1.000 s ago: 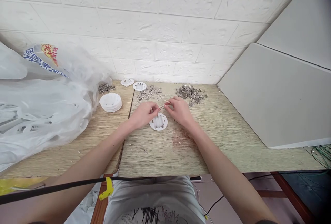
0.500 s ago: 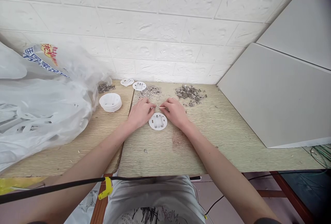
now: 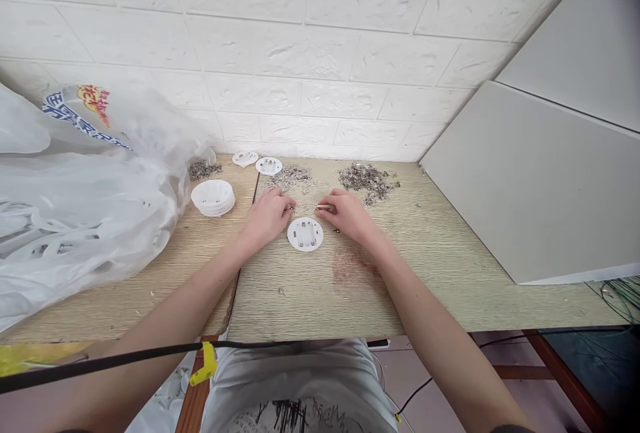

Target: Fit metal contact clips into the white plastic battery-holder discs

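A round white plastic disc (image 3: pixel 305 234) with a battery-type recess and small metal contacts lies flat on the table between my hands. My left hand (image 3: pixel 269 215) is at its upper left, fingertips pinched together by a few tiny metal bits; what they hold is too small to name. Up and to the right of the disc, my right hand (image 3: pixel 345 212) pinches a thin pale stick. Small metal pieces are heaped in a pile (image 3: pixel 289 178) behind my left hand and in a darker pile (image 3: pixel 367 180) behind my right hand.
A stack of white discs (image 3: pixel 213 198) stands at the left, with two more discs (image 3: pixel 269 166) near the wall. Large clear plastic bags (image 3: pixel 100 200) of white parts fill the far left. A grey-white panel (image 3: pixel 530 180) leans at the right. A black cable (image 3: pixel 125 358) crosses in front.
My right hand has moved a little to the right with the pale stick. My left hand has shifted slightly left, so the gap between the hands is wider. The disc has stayed in place.
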`<action>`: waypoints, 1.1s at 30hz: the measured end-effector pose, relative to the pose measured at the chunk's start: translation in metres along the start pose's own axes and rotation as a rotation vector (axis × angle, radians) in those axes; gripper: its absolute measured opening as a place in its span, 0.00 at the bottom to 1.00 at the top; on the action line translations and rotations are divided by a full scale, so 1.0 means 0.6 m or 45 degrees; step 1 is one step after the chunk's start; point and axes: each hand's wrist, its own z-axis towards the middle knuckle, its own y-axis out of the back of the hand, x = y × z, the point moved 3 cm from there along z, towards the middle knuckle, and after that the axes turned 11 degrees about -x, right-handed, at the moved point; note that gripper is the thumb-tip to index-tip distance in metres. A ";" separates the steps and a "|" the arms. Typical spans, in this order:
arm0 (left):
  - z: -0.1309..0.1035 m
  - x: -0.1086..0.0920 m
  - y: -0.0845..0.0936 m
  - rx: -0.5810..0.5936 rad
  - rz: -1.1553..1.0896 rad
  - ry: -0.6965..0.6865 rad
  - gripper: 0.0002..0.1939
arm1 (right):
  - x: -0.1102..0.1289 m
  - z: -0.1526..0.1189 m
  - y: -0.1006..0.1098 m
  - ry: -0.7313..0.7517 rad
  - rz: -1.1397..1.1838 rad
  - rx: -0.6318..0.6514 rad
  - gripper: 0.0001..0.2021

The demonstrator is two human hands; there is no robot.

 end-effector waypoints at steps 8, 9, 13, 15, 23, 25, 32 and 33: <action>0.002 0.002 0.002 -0.016 -0.012 0.033 0.13 | 0.002 0.001 -0.001 0.010 -0.002 -0.007 0.08; 0.002 0.002 0.002 -0.016 -0.011 0.033 0.13 | 0.002 0.001 -0.001 0.012 0.001 -0.012 0.07; 0.002 0.001 0.004 -0.029 -0.008 0.015 0.13 | 0.006 -0.002 -0.005 0.036 0.014 -0.031 0.07; 0.002 0.001 0.005 -0.038 -0.008 0.010 0.12 | 0.007 -0.002 -0.008 0.050 0.000 -0.030 0.08; -0.001 -0.006 0.006 -0.020 -0.017 -0.001 0.10 | 0.007 -0.001 -0.012 0.056 -0.004 -0.039 0.09; -0.001 -0.007 0.005 -0.024 -0.022 -0.014 0.11 | 0.008 -0.001 -0.013 0.060 -0.023 -0.041 0.09; -0.003 -0.012 0.003 -0.033 -0.020 -0.108 0.16 | 0.023 -0.007 -0.022 0.144 -0.032 -0.094 0.10; -0.004 -0.013 0.003 -0.033 -0.022 -0.120 0.17 | 0.025 -0.008 -0.023 0.152 -0.020 -0.088 0.10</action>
